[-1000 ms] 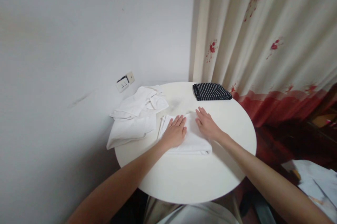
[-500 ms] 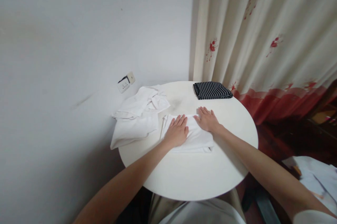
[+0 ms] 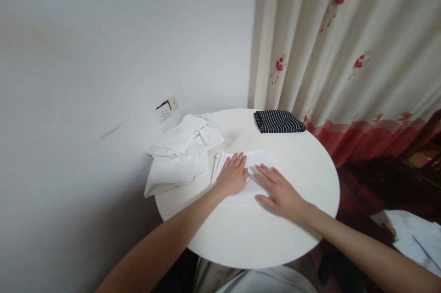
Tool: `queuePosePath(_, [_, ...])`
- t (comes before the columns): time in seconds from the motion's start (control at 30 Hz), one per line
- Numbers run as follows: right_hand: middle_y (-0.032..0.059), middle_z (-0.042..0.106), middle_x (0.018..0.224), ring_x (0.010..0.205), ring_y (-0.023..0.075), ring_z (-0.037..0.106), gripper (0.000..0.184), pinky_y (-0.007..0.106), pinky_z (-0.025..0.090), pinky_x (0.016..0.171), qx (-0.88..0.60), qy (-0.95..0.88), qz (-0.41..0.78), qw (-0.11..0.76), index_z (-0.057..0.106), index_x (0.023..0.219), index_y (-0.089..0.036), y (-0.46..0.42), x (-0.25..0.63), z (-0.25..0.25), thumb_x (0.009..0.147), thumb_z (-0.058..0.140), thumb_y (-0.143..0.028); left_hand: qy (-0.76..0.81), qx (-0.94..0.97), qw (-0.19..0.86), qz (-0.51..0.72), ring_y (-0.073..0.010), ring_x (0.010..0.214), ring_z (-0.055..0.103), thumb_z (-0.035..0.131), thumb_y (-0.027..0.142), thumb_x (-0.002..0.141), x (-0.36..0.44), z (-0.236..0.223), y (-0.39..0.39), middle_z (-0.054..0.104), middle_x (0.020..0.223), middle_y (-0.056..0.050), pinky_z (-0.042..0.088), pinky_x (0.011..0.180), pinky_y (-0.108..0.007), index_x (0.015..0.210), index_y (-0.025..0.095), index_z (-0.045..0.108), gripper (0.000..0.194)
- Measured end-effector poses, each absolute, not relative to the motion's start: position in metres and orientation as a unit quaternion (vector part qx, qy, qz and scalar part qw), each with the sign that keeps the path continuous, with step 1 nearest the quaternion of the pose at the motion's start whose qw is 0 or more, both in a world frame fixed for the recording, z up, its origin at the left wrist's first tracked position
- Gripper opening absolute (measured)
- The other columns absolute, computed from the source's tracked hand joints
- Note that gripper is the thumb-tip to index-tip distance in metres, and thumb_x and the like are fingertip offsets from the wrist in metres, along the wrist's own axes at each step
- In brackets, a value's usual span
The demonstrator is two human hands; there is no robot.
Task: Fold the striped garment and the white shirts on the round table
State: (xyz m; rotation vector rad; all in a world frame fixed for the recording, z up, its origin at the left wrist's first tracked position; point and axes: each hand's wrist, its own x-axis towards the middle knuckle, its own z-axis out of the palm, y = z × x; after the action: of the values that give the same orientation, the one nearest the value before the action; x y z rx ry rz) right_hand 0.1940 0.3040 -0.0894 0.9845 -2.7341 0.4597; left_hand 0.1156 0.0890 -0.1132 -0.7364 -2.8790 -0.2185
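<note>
A folded white garment (image 3: 255,158) lies flat on the round white table (image 3: 241,242) in front of me. My left hand (image 3: 233,177) rests palm down on its left part, fingers stretched out. Over the right part is my right hand (image 3: 278,190), fingers spread and palm down; whether it presses on the cloth I cannot tell. Both hands hide some of the garment, so its exact kind does not show.
Loosely heaped white clothes (image 3: 179,155) lie at the table's left edge against the wall. A folded black-and-white striped garment (image 3: 279,121) sits at the back right. Behind hangs a flowered curtain (image 3: 310,45). More white cloth (image 3: 413,235) is low at the right.
My right hand has moved from the garment's far right corner toward me, down over its right side. My left hand stays in place on the cloth.
</note>
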Motion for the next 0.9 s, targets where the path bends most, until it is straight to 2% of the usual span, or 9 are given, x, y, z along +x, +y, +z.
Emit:
queuePosePath(0.1, [0.0084,0.028,0.164,0.152,0.0269,0.023,0.071,0.052,0.024,0.123,0.332,-0.920,0.168,0.121,0.029,0.159,-0.024,0.319,0.204,-0.105,0.093,0.053,-0.024,-0.964,-0.243,0.082,-0.062,-0.0248,0.153,0.022,0.027,0.035,0.104,0.115,-0.114,0.090,0.028,0.165,-0.006,0.021,0.124,-0.049,0.154,0.015,0.039,0.056])
queuePosePath(0.2, [0.0071,0.034,0.162,0.151,0.0233,0.027,0.086,0.050,0.027,0.123,0.296,-0.925,0.188,0.143,0.022,0.162,-0.024,0.323,0.204,-0.114,0.081,0.046,-0.005,-0.965,-0.241,0.082,-0.059,-0.0254,0.153,0.023,0.028,0.034,0.103,0.116,-0.113,0.090,0.029,0.164,-0.007,0.022,0.124,-0.049,0.154,0.014,0.040,0.055])
queuePosePath(0.33, [0.0056,0.030,0.164,0.153,0.0208,0.021,0.098,0.050,0.027,0.123,0.290,-0.931,0.174,0.139,0.021,0.162,-0.023,0.321,0.206,-0.120,0.070,0.040,0.003,-0.965,-0.235,0.096,-0.058,-0.0258,0.152,0.026,0.031,0.030,0.103,0.118,-0.109,0.088,0.032,0.163,-0.008,0.023,0.124,-0.048,0.153,0.014,0.041,0.054])
queuePosePath(0.47, [0.0049,0.023,0.166,0.154,0.0225,0.014,0.093,0.053,0.025,0.123,0.304,-0.937,0.114,0.132,0.029,0.159,-0.024,0.326,0.211,-0.118,0.072,0.041,0.004,-0.968,-0.217,0.111,-0.053,-0.0276,0.150,0.029,0.033,0.028,0.101,0.117,-0.107,0.084,0.034,0.162,-0.012,0.024,0.123,-0.045,0.151,0.010,0.042,0.054])
queuePosePath(0.63, [0.0021,0.024,0.166,0.154,0.0244,0.018,0.078,0.055,0.024,0.122,0.331,-0.932,0.091,0.116,0.031,0.158,-0.030,0.343,0.231,-0.104,0.086,0.044,-0.005,-0.967,-0.218,0.113,-0.062,-0.0264,0.150,0.030,0.035,0.029,0.101,0.116,-0.109,0.084,0.035,0.162,-0.011,0.024,0.123,-0.044,0.151,0.014,0.043,0.053])
queuePosePath(0.7, [0.0034,0.028,0.164,0.152,0.0250,0.023,0.072,0.054,0.027,0.122,0.324,-0.933,0.109,0.112,0.033,0.158,-0.029,0.354,0.242,-0.102,0.090,0.046,-0.011,-0.970,-0.201,0.125,-0.062,-0.0270,0.151,0.028,0.036,0.031,0.101,0.112,-0.114,0.080,0.035,0.161,-0.013,0.022,0.123,-0.046,0.150,0.013,0.043,0.053])
queuePosePath(0.77, [0.0052,0.037,0.160,0.149,0.0258,0.032,0.061,0.053,0.032,0.120,0.277,-0.942,0.146,0.118,0.043,0.153,-0.028,0.368,0.250,-0.105,0.094,0.046,-0.016,-0.977,-0.152,0.140,-0.061,-0.0315,0.152,0.025,0.037,0.036,0.101,0.103,-0.119,0.070,0.033,0.161,-0.018,0.020,0.123,-0.053,0.150,0.009,0.042,0.056])
queuePosePath(0.83, [0.0077,0.047,0.154,0.144,0.0268,0.042,0.048,0.051,0.037,0.118,0.200,-0.948,0.204,0.139,0.056,0.144,-0.024,0.381,0.253,-0.112,0.098,0.044,-0.024,-0.983,-0.103,0.138,-0.069,-0.0363,0.150,0.026,0.039,0.040,0.101,0.090,-0.123,0.057,0.031,0.160,-0.025,0.024,0.120,-0.056,0.150,0.003,0.039,0.062])
queuePosePath(0.9, [0.0104,0.054,0.148,0.139,0.0272,0.049,0.042,0.050,0.039,0.117,0.126,-0.942,0.263,0.166,0.063,0.135,-0.021,0.392,0.248,-0.117,0.099,0.043,-0.030,-0.985,-0.089,0.116,-0.092,-0.0372,0.147,0.033,0.038,0.040,0.101,0.076,-0.121,0.044,0.034,0.157,-0.030,0.031,0.117,-0.054,0.149,-0.002,0.037,0.064])
